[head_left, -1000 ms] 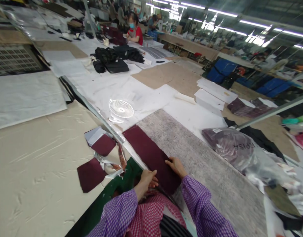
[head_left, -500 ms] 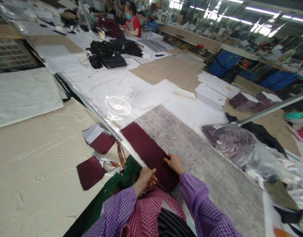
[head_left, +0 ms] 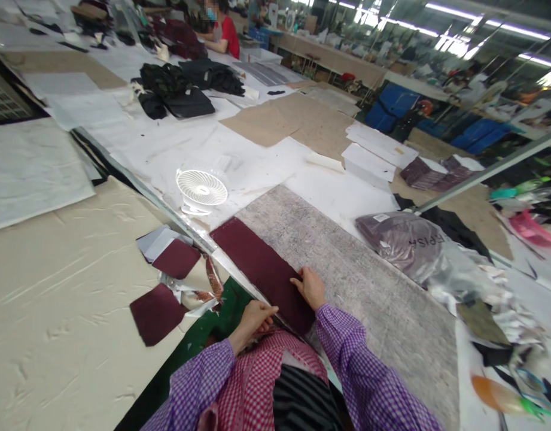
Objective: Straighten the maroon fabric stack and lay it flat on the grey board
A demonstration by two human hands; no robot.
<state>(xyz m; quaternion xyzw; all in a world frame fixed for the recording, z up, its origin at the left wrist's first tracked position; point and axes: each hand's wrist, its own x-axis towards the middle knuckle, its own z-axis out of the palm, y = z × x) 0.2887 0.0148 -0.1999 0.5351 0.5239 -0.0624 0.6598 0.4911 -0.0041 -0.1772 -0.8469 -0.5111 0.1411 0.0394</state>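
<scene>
**Maroon cloth: light touch, both edges**

Cloth lies flat btwn my hands and runs ahead of them, along the L side of the grey sheet. R hand: thumb + fingers bent close tog. at its R edge; can't tell if they pinch. L hand: fingers narrow by the near L edge; grip hidden, can't tell. I'd use fingertips only, w/ even, gentle pressure, b/c a one-sided tug could skew or pucker it.
</scene>
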